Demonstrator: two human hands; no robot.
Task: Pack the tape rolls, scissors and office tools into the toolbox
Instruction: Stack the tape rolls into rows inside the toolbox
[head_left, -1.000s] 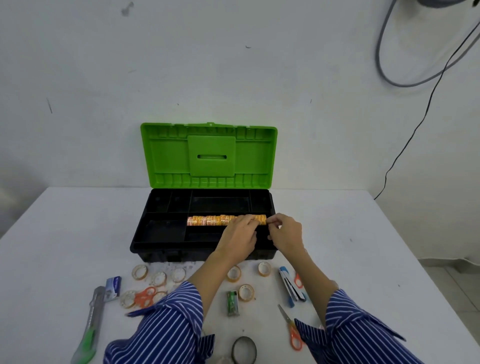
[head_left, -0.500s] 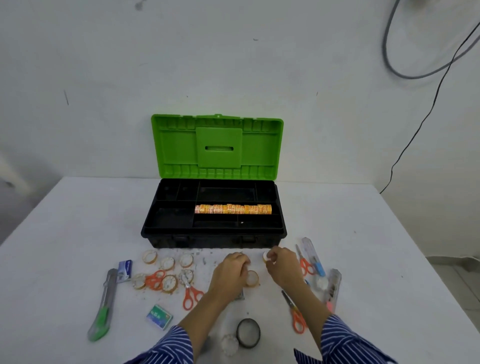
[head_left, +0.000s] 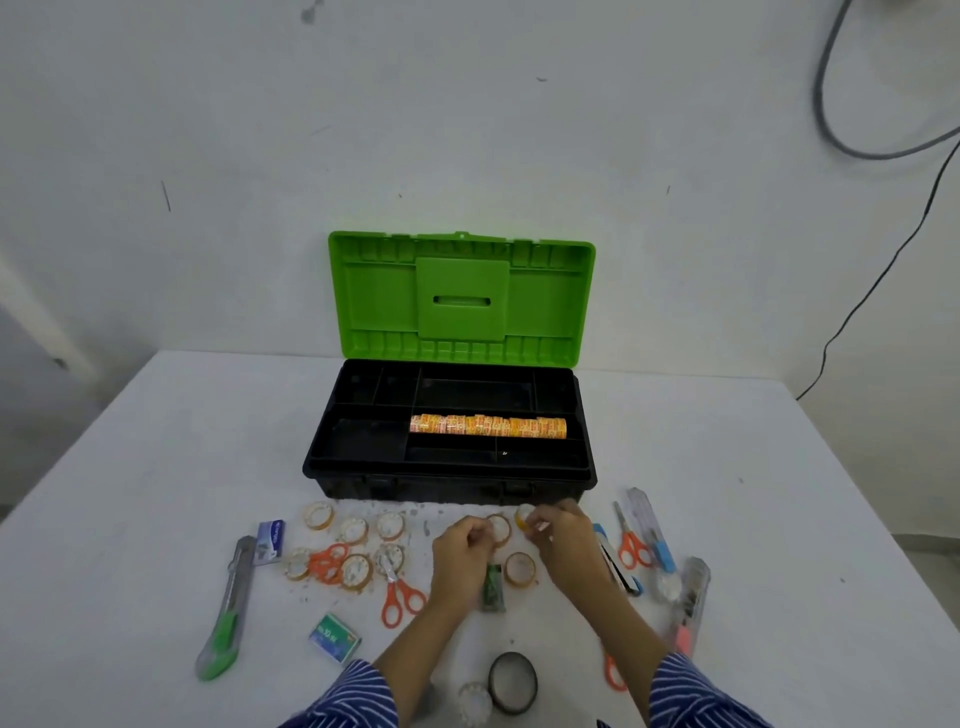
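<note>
At the bottom centre of the frame a dark tape roll (head_left: 512, 682) lies flat between two striped sleeves. Above it, at lower centre, the left hand (head_left: 461, 552) pinches a small clear tape roll (head_left: 498, 528), and the right hand (head_left: 560, 538) pinches another small roll (head_left: 524, 516). Orange scissors (head_left: 397, 597) lie left of them. Further up, mid-frame, the open toolbox (head_left: 451, 480) holds a row of orange tape rolls (head_left: 487, 426).

The toolbox (head_left: 452, 467) stands on the table (head_left: 156, 441) against the wall, lid (head_left: 461, 296) upright behind it. A row of tape rolls (head_left: 488, 426) lies in its middle compartment. Before it lie loose rolls (head_left: 353, 530) and scissors (head_left: 397, 597) at left, a utility knife (head_left: 226, 613) farthest left, more scissors (head_left: 628, 540) right, both hands between.
</note>
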